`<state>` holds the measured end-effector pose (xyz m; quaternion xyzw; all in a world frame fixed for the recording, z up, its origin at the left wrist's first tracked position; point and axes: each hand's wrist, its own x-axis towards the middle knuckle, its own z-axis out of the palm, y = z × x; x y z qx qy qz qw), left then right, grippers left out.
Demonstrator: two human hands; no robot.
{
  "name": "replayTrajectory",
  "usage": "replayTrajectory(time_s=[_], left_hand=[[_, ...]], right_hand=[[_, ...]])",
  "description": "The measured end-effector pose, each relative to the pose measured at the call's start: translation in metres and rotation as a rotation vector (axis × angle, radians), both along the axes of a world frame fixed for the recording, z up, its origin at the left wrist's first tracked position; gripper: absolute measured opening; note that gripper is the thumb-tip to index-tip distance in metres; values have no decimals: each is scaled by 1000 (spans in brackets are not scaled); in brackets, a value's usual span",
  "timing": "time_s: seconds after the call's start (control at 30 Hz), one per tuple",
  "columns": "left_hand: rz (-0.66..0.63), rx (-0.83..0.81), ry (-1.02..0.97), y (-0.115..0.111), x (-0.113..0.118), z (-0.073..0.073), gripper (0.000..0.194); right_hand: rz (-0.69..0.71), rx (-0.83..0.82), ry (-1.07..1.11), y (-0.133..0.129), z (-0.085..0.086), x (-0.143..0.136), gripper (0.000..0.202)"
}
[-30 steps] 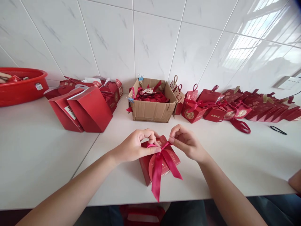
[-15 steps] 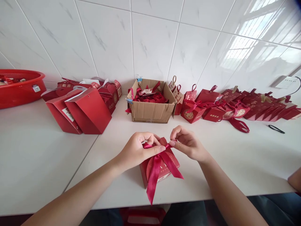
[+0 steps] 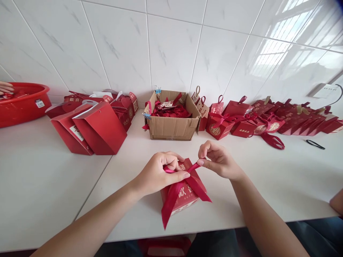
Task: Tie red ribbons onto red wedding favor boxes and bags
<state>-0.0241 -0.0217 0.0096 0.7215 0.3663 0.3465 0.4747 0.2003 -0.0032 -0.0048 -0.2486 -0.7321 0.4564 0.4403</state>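
Note:
A red gift box (image 3: 184, 197) with pale printed characters sits on the white table in front of me. Across its top runs a crimson satin ribbon (image 3: 171, 200), whose two tails hang over the near side. My left hand (image 3: 166, 171) pinches the ribbon at the knot between thumb and curled fingers, resting on the box. To the right, my right hand (image 3: 217, 160) grips another stretch of ribbon between thumb and fingertip, drawn taut up from the knot. The fingers of my left hand hide part of the loop.
Behind the gift box stands a cardboard box (image 3: 173, 128) full of red ribbons. Red cartons (image 3: 100, 128) lean at the left, beside a red basin (image 3: 24, 107) with another person's hand (image 3: 5, 87). Several finished boxes (image 3: 219, 126) line the wall; a black loop (image 3: 315, 144) lies right.
My right hand has moved slightly right, pulling out more ribbon. The left tail has swung left, uncovering printed characters on the box. Another person's hand has appeared at the basin.

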Motion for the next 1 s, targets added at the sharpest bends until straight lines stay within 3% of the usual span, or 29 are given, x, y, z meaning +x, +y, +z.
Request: replayTrajectory(time_s=[0.27, 0.53, 0.7, 0.87, 1.0], left_hand=[[-13, 117, 92, -1, 0, 3, 55], [-139, -72, -3, 2, -11, 9, 44], [-164, -103, 19, 6, -17, 12, 37], [-231, -211, -66, 8, -20, 16, 36], [-175, -216, -68, 9, -21, 17, 30]], right_hand=[[-14, 9, -29, 2, 0, 3, 20], [69, -40, -33, -2, 2, 2, 5], [55, 58, -82, -8, 7, -1, 20], [-104, 249, -195, -16, 11, -16, 9], [-148, 382, -310, -21, 14, -30, 4]])
